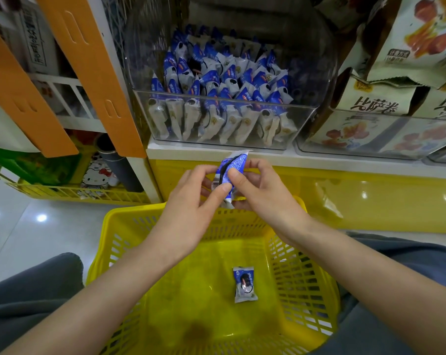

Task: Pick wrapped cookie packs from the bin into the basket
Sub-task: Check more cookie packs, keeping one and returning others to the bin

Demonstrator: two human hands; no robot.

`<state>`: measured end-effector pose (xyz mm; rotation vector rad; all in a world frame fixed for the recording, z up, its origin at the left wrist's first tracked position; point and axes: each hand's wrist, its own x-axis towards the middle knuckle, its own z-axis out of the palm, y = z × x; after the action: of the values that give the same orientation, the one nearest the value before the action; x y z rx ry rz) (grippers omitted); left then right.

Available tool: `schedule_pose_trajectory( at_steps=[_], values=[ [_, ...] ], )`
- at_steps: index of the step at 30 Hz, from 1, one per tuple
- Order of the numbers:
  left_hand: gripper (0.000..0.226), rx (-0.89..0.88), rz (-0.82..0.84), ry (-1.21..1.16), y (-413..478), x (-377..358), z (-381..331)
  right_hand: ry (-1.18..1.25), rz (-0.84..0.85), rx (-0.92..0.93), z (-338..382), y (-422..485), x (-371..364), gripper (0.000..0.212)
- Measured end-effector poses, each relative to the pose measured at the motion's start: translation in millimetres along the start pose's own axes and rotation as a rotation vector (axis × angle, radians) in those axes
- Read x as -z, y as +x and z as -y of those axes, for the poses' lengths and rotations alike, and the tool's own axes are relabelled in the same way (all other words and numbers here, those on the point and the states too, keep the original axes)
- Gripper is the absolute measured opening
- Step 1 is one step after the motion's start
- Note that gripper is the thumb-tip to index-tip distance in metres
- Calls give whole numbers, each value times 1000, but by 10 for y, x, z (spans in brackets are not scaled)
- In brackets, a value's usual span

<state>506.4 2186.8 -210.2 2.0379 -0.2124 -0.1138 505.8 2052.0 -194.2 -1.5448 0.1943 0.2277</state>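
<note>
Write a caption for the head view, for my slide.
Left hand and right hand hold a blue cookie pack at the yellow basket rim; a second pack lies inside.

The raised pack (229,172) at the centre was blue with white print, a black-and-white barcode and white crimped ends. Toward six o'clock the basket (301,278) was bright yellow, its walls an open lattice. The lower pack (244,285) inside it was white and blue, with a dark round cookie pictured. At twelve o'clock the clear bin (316,60) held blue-and-white packs (216,80). Orange panels (88,73) stood at ten o'clock, cream bags (409,47) with red-orange pictures at two, and grey trousers (24,290) at eight.
</note>
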Motion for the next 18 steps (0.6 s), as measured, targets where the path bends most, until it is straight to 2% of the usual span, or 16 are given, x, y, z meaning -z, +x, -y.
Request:
schedule_pose_trajectory(
  at_steps=[4,7,12,18],
  values=[
    [15,-71,-83,-55,-4,14,-48,-37,33,71,12,-14,-23,25],
    [7,-83,-93,-27,3,51,-41,-200,64,171,10,-22,-26,24],
    [9,-155,-21,180,-17,97,19,-447,81,253,-83,-43,-5,30],
    [11,-165,25,231,-16,124,19,-553,98,337,-115,-48,37,35]
  ],
)
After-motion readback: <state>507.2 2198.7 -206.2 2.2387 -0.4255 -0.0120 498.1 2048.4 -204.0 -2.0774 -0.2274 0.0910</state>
